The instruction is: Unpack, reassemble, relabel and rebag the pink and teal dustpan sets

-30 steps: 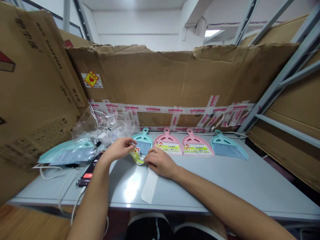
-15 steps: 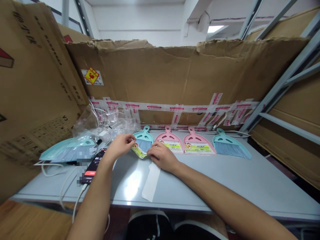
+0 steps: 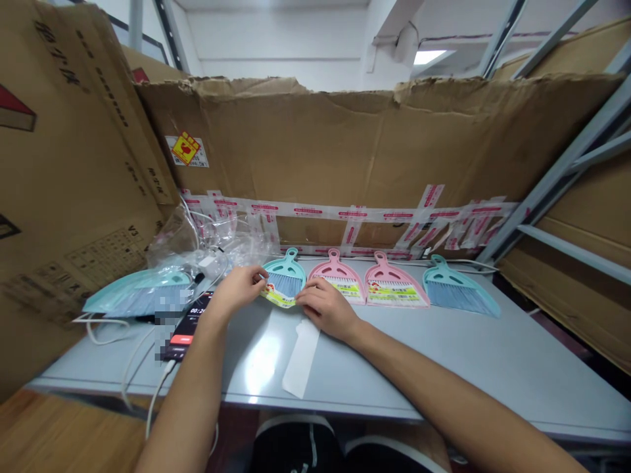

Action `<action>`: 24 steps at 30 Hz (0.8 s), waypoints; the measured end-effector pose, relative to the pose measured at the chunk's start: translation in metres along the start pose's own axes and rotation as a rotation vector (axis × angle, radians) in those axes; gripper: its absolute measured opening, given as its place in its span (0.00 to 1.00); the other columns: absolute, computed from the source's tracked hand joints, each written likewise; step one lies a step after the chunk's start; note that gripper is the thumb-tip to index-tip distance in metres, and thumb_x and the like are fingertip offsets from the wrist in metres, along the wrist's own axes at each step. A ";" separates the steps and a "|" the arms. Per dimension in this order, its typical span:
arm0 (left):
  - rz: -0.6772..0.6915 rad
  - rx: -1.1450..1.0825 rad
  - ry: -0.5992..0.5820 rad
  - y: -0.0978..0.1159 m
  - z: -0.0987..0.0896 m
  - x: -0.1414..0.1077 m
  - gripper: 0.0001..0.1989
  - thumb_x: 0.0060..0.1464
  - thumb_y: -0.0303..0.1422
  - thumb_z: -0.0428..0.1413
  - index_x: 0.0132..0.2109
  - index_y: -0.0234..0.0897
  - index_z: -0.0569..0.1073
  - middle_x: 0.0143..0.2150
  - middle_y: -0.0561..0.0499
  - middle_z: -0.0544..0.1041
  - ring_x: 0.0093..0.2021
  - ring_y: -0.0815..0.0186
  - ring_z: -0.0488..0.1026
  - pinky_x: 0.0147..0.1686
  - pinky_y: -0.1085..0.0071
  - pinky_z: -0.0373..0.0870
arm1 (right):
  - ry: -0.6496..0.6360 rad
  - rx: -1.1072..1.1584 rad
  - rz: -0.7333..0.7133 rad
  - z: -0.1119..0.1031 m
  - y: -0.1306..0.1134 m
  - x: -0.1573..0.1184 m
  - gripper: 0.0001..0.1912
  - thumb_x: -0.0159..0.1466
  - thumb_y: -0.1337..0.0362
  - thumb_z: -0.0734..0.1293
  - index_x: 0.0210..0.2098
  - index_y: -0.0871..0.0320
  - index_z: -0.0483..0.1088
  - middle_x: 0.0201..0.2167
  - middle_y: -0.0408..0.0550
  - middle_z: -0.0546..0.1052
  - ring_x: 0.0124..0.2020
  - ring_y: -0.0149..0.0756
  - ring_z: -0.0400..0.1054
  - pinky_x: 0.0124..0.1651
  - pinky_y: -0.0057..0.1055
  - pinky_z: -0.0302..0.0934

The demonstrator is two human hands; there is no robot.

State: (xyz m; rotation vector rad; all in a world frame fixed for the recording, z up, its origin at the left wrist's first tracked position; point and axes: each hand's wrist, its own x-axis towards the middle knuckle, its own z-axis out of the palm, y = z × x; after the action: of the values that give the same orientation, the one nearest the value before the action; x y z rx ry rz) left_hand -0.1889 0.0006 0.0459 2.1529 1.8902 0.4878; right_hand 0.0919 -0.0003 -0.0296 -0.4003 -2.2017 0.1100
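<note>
Left hand [image 3: 237,290]: fingers [image 3: 257,278] drawn narrow, pinching the left end of a printed yellow-green label [image 3: 277,297].
Right hand [image 3: 326,309]: fingertips [image 3: 302,299] at the label's right end; how firmly they grip, I cannot tell.
Label's place: curved against the bristles of a teal plastic dustpan [image 3: 284,268], near the far edge of the desk [image 3: 444,368].
Handling: the label looks light and floppy, best held by its edges; the dustpan looks light and stiff, easily taken by its looped handle.
Nearby: a white paper strip [image 3: 300,358] lies in front; two pink dustpans [image 3: 338,270] sit to the right.
</note>
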 end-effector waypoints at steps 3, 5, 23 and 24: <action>-0.010 0.019 0.004 -0.006 0.003 0.002 0.16 0.64 0.34 0.57 0.53 0.41 0.86 0.47 0.46 0.90 0.46 0.54 0.86 0.44 0.66 0.74 | -0.017 -0.032 -0.034 -0.001 0.001 -0.001 0.18 0.70 0.78 0.70 0.52 0.51 0.81 0.49 0.51 0.87 0.54 0.49 0.74 0.56 0.49 0.74; -0.023 0.042 -0.001 -0.011 0.006 0.004 0.17 0.62 0.32 0.58 0.54 0.41 0.86 0.48 0.46 0.90 0.47 0.53 0.86 0.44 0.66 0.73 | -0.026 -0.057 -0.050 -0.001 0.002 -0.002 0.17 0.71 0.77 0.70 0.52 0.51 0.81 0.49 0.51 0.87 0.55 0.50 0.74 0.56 0.50 0.73; -0.092 0.118 0.073 -0.004 0.020 0.008 0.18 0.68 0.35 0.57 0.59 0.42 0.85 0.55 0.42 0.88 0.55 0.50 0.84 0.52 0.64 0.75 | -0.050 -0.209 0.051 0.012 0.020 0.000 0.14 0.71 0.77 0.70 0.45 0.52 0.81 0.43 0.50 0.87 0.56 0.52 0.71 0.57 0.48 0.70; -0.099 0.125 0.084 -0.002 0.021 0.008 0.18 0.68 0.34 0.57 0.59 0.41 0.85 0.55 0.41 0.88 0.56 0.49 0.84 0.52 0.64 0.75 | -0.066 -0.213 0.072 0.013 0.020 0.000 0.14 0.70 0.78 0.70 0.46 0.52 0.81 0.43 0.50 0.86 0.57 0.52 0.71 0.58 0.48 0.69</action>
State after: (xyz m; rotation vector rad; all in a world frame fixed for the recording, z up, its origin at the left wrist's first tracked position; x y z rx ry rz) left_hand -0.1817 0.0095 0.0270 2.1329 2.1134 0.4584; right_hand 0.0867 0.0194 -0.0415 -0.6019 -2.2724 -0.0744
